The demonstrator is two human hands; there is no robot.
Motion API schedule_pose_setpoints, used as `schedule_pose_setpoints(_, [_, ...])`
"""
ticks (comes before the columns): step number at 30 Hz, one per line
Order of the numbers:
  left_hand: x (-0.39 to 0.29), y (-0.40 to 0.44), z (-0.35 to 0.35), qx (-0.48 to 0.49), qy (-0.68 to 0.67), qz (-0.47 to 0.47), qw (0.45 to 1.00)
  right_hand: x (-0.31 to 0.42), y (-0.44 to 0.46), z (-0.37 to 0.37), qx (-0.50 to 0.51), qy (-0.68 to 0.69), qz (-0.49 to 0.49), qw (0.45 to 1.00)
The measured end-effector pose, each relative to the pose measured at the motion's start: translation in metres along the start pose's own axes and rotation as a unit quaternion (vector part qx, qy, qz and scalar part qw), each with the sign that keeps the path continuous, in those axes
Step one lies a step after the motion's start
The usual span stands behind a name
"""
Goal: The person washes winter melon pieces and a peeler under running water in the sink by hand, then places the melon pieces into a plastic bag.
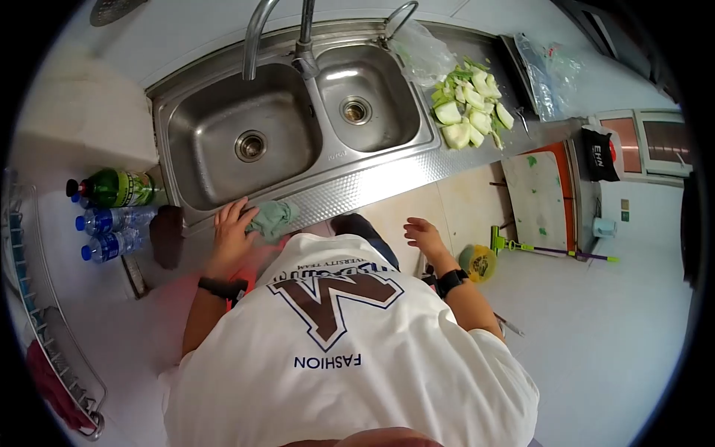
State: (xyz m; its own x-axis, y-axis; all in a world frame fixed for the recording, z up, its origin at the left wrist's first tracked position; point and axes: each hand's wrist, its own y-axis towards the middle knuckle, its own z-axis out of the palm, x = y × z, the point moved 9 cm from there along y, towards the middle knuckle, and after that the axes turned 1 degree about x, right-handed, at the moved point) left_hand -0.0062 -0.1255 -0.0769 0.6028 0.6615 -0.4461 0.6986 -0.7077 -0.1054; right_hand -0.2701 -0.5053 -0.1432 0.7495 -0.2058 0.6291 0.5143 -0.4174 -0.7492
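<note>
My left hand (234,237) rests at the front edge of the steel sink counter, its fingers stretched out and apart. Right beside it lies a crumpled green cloth (272,217), which the thumb side of the hand touches. Off the counter, my right hand (427,238) hangs in the air above the floor, fingers loosely apart and nothing in them. Behind the cloth is the large sink basin (201,141), with the small basin (395,97) to its right; no objects show in either.
Cut pale green vegetables (473,104) lie right of the sink, near a clear plastic bag (426,56). A curved faucet (255,41) rises behind the basins. At left stand a green bottle (119,188) and water bottles (115,244). A yellow bowl (477,264) sits low at right.
</note>
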Motion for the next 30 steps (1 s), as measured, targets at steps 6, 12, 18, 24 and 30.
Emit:
schedule_pose_setpoints(6, [0.003,0.006,0.003,-0.046,-0.013,-0.036,0.998,0.004,0.019,-0.017,0.013,0.028,0.019,0.999])
schedule_pose_setpoints(12, [0.003,0.020,0.011,-0.020,-0.010,-0.093,0.995,0.038,0.051,-0.061,0.048,0.023,-0.029,0.998])
schedule_pose_setpoints(18, [-0.040,0.077,-0.022,-0.074,-0.079,-0.169,0.980,0.082,0.092,-0.148,0.022,0.033,-0.079,0.996])
schedule_pose_setpoints(24, [-0.104,0.121,0.000,-0.067,-0.112,-0.235,0.963,0.127,0.132,-0.219,0.038,0.065,-0.116,0.990])
schedule_pose_setpoints(30, [-0.144,0.125,0.041,-0.016,-0.074,-0.229,0.970,0.191,0.143,-0.240,0.160,0.229,-0.125,0.952])
